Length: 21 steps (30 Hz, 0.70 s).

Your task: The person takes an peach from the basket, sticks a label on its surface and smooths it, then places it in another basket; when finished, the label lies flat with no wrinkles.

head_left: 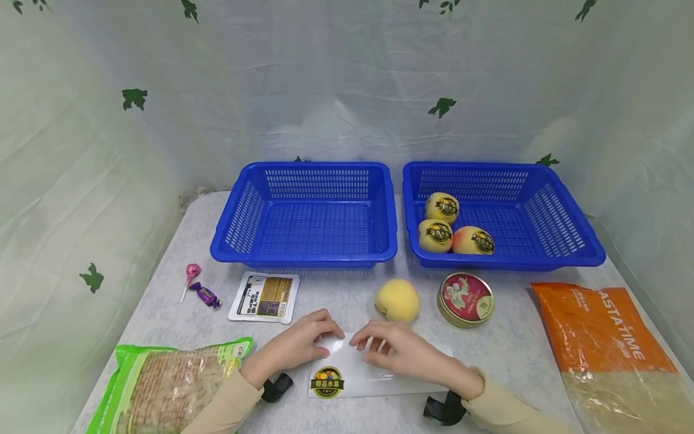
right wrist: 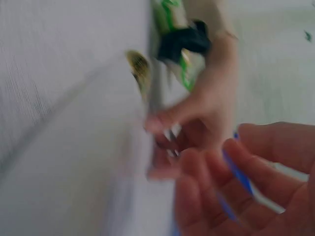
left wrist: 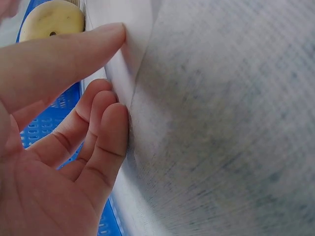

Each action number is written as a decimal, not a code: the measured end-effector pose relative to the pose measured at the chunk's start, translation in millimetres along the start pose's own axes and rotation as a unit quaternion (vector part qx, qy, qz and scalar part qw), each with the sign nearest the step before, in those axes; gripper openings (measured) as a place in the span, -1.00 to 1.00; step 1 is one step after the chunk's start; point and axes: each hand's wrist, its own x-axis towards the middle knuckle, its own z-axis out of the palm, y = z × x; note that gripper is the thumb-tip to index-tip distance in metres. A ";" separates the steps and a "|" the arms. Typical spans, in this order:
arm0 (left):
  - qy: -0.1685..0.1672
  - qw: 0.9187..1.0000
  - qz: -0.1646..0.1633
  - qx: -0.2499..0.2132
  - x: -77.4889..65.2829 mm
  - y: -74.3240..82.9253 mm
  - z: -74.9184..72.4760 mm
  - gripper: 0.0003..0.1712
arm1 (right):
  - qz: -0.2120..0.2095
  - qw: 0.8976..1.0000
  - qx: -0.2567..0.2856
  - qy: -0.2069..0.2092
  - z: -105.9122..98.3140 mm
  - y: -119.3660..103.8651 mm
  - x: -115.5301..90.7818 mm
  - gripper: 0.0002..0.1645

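A glossy white backing sheet [head_left: 379, 387] lies flat before me, with one round black-and-gold fruit sticker [head_left: 327, 382] near its left end. My left hand [head_left: 298, 342] is over the sheet's upper left part, fingers loosely bent and fingertips right at its edge in the left wrist view. Close beside it, my right hand [head_left: 403, 352] hovers over the sheet with relaxed fingers, and nothing shows between them. Just beyond the right hand sits a yellow peach [head_left: 400, 301], no sticker on its visible side. The right wrist view is blurred.
Behind stand two blue baskets; the left one [head_left: 303, 263] is bare inside, the right one [head_left: 515, 260] holds stickered peaches [head_left: 435, 235]. Around lie a round red tin [head_left: 466, 298], an orange bag [head_left: 607, 337], a green-edged bag [head_left: 173, 386], a white pouch [head_left: 265, 296], a lollipop [head_left: 192, 272] and a purple candy [head_left: 205, 295].
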 end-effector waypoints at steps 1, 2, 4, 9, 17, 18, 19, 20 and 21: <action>0.000 1.000 0.000 0.000 -0.1 -0.1 0.0 -0.66 | 0.007 0.999 -0.021 -0.023 7.2 -0.5 2.5 -0.73; 0.000 1.000 0.000 -0.001 -0.2 -0.4 0.0 -0.66 | 0.013 0.998 -0.042 -0.041 13.9 -0.3 4.9 -0.74; 0.001 1.000 0.001 -0.002 -0.2 -0.9 0.2 -0.66 | 0.023 0.995 -0.080 -0.058 25.7 1.0 9.6 -0.76; 0.004 1.000 0.003 -0.001 -0.1 -2.5 1.1 -0.64 | 0.050 0.989 -0.125 -0.058 42.7 1.1 16.6 -0.76; 0.021 0.999 0.026 -0.001 -0.4 -3.6 2.4 -0.64 | 0.069 0.992 -0.097 -0.037 55.3 -6.1 13.8 -0.74; 0.022 0.999 0.027 0.000 -0.5 -3.8 2.6 -0.64 | 0.074 0.993 -0.088 -0.035 56.0 -6.0 13.4 -0.74; 0.023 0.999 0.029 0.001 -0.5 -4.0 2.9 -0.64 | 0.076 0.993 -0.081 -0.033 56.4 -5.8 13.1 -0.74; 0.024 0.999 0.030 0.002 -0.6 -4.0 2.9 -0.63 | 0.079 0.994 -0.067 -0.034 56.8 -5.6 12.7 -0.75; 0.023 0.999 0.030 0.003 -0.8 -3.9 2.9 -0.63 | 0.080 0.995 -0.053 -0.037 57.4 -5.3 12.0 -0.77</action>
